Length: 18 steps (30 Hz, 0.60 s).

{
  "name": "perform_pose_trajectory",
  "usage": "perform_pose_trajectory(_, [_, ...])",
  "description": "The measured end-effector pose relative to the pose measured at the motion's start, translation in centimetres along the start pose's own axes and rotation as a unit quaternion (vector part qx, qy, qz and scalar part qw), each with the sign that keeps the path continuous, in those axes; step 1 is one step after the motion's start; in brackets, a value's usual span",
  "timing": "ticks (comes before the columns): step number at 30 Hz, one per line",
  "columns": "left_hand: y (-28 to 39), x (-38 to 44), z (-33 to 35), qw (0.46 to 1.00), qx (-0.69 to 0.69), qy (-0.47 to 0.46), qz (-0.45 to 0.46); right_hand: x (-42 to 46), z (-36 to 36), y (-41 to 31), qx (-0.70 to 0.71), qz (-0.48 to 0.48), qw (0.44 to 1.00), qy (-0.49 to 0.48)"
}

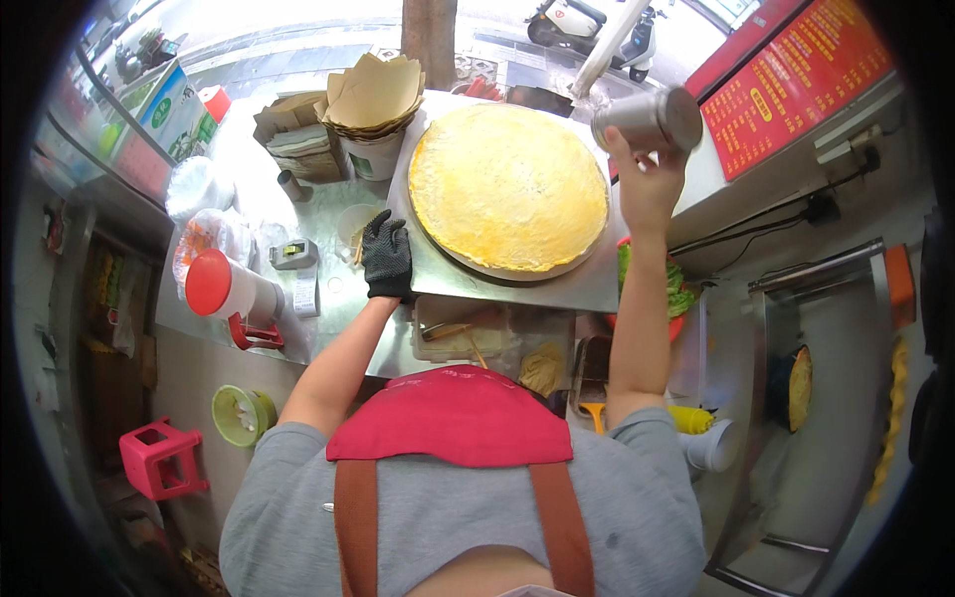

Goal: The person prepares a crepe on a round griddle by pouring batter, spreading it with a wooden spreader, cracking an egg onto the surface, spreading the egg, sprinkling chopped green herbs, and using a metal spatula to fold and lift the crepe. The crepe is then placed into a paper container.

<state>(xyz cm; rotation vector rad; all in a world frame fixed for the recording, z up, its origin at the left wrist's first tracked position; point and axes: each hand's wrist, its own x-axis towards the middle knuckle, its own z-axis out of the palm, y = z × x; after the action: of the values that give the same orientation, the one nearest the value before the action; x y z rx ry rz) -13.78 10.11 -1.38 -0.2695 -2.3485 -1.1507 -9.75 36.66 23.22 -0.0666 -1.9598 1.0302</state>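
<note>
My left hand [387, 257], in a black dotted glove, rests at the steel counter just left of the round griddle [515, 279]. Its fingers are slightly bent and apart, and nothing shows in its grip. Beside it stands a small translucent cup [357, 222] with thin wooden sticks [358, 249] near it. A broad crepe [511, 186] coated with yellow egg covers nearly all of the griddle's top. Bare and raised over the griddle's right side, my right hand [651, 183] grips a metal shaker can [642, 121], tilted on its side.
Brown paper bags [373, 97] fill a white bucket behind the griddle's left. A red-lidded pitcher [235, 291] and a tape dispenser [293, 254] stand on the left. Lettuce [677, 291] sits under my right forearm. Below the counter edge lies a plastic tray [455, 339].
</note>
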Motion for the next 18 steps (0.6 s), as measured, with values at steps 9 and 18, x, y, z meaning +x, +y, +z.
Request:
perform_pose_trajectory(9, [-1.5, 0.2, 0.4, 1.000, 0.002, 0.011, -0.009, 4.8, 5.5, 2.6, 0.184, -0.079, 0.979, 0.050])
perform_pose_trajectory(18, [-0.9, 0.2, 0.5, 0.999, -0.034, -0.001, -0.020, 8.6, 6.1, 6.2, -0.032, -0.051, 0.995, 0.078])
